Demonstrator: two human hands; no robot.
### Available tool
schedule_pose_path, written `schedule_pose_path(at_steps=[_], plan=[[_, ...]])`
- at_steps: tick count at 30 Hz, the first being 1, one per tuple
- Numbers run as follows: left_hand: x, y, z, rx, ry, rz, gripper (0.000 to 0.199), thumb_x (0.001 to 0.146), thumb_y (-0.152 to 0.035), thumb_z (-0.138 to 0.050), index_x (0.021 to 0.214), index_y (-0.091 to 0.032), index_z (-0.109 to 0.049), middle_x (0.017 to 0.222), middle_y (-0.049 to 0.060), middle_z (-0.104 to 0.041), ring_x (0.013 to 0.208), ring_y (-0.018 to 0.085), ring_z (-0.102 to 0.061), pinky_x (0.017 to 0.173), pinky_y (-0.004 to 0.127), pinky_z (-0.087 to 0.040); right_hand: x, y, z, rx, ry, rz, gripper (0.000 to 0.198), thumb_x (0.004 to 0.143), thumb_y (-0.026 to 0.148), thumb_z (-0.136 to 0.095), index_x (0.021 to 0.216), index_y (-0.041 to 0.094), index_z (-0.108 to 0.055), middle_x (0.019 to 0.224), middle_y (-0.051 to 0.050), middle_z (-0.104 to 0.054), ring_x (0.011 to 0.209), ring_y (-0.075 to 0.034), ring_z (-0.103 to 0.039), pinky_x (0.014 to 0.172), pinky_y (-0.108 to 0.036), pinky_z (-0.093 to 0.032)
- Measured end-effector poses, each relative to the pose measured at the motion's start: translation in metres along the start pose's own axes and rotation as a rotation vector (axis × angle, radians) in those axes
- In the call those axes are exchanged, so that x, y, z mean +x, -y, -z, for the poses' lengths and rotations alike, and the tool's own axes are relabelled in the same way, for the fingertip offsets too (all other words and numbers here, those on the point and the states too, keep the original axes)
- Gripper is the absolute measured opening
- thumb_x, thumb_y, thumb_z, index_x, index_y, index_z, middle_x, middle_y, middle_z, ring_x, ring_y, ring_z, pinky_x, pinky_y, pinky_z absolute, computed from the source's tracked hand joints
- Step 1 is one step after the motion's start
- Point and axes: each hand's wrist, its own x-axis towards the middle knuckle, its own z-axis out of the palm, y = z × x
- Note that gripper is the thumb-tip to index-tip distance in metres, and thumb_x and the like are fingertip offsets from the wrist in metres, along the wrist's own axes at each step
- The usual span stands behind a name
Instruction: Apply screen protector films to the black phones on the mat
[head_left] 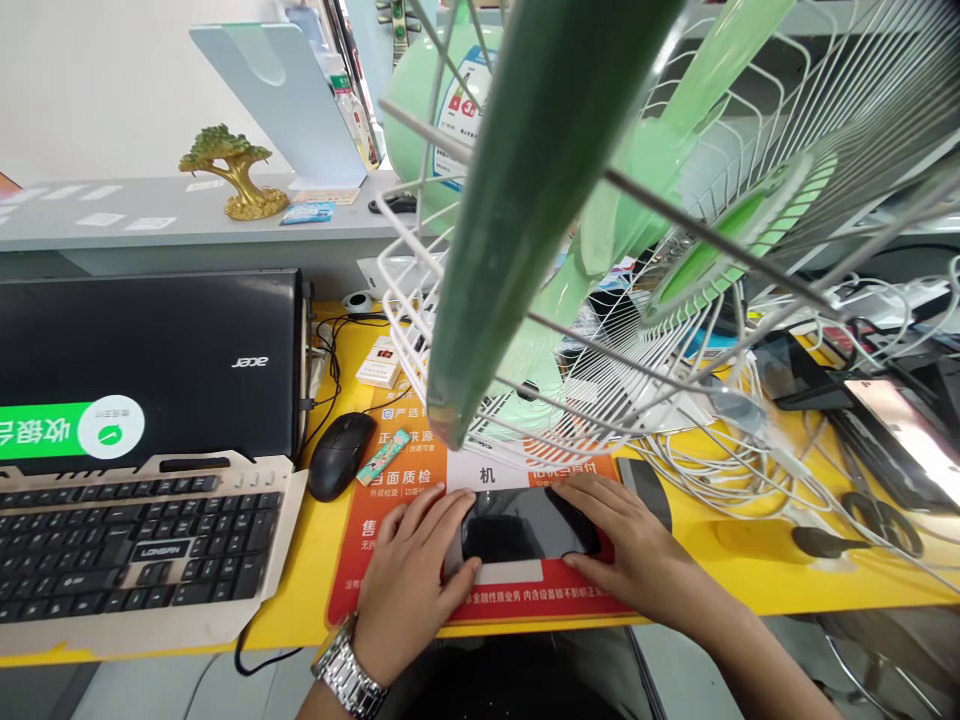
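Observation:
A black smartphone (529,525) with a dark, reflective screen lies sideways on or just above a red and orange printed mat (390,585). My left hand (427,560), with a metal watch at its wrist, has its fingers along the phone's left end and the thumb at the near edge. At the right end, my right hand (626,535) grips the phone between its fingers on the far edge and the thumb on the near edge. Whether the phone touches the mat cannot be made out.
A light green electric fan (592,230) with a wire cage looms above the hands. To the left are a mouse (341,455), a keyboard (135,545) and an acer laptop (150,360). White cables (697,475), scissors (877,515) and a yellow bottle (757,540) lie to the right.

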Motion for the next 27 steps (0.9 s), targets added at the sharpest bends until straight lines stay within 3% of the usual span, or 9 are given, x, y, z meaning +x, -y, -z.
schedule_pose_path(at_steps=[7,12,19,24,27], plan=[[0.0,0.0,0.0,0.01,-0.006,-0.008,0.052,0.093,-0.029,-0.057,0.144,-0.03,-0.046,0.146,-0.003,-0.057,0.136,0.027,-0.045,0.106,0.047,-0.038,-0.002,-0.001,-0.001,-0.01,0.064,-0.003,0.055,0.087,0.02,-0.062,0.141,0.027,-0.053,0.149,-0.007,-0.051,0.139,-0.029,-0.046,0.113,-0.052,-0.043],[0.0,0.001,0.0,0.041,-0.003,-0.032,0.045,0.092,-0.029,-0.058,0.136,-0.036,-0.055,0.147,-0.006,-0.055,0.136,0.027,-0.045,0.104,0.048,-0.038,0.001,0.005,0.001,-0.102,0.083,0.034,0.046,0.09,0.026,-0.062,0.136,0.026,-0.059,0.148,-0.009,-0.051,0.135,-0.032,-0.049,0.11,-0.055,-0.045],[0.001,0.002,-0.002,0.082,-0.054,-0.077,0.044,0.093,-0.031,-0.057,0.137,-0.035,-0.054,0.146,-0.006,-0.056,0.135,0.026,-0.046,0.103,0.046,-0.038,-0.008,0.016,0.001,-0.215,-0.043,0.042,0.049,0.094,0.037,-0.059,0.141,0.024,-0.054,0.148,-0.01,-0.051,0.133,-0.032,-0.049,0.105,-0.05,-0.049],[-0.002,0.006,-0.004,0.1,-0.109,-0.124,0.045,0.093,-0.029,-0.057,0.137,-0.036,-0.055,0.144,-0.006,-0.058,0.133,0.026,-0.047,0.101,0.044,-0.039,-0.032,0.005,0.009,-0.309,-0.417,-0.225,0.034,0.101,0.037,-0.05,0.128,0.019,-0.058,0.12,-0.01,-0.066,0.108,-0.026,-0.064,0.089,-0.04,-0.053],[-0.003,0.008,-0.005,0.116,-0.138,-0.154,0.043,0.092,-0.031,-0.057,0.135,-0.035,-0.057,0.141,-0.006,-0.06,0.131,0.025,-0.049,0.1,0.042,-0.038,-0.043,-0.003,0.007,-0.446,-0.46,-0.429,0.032,0.101,0.043,-0.048,0.117,0.02,-0.063,0.107,-0.008,-0.069,0.089,-0.026,-0.069,0.069,-0.036,-0.054]])
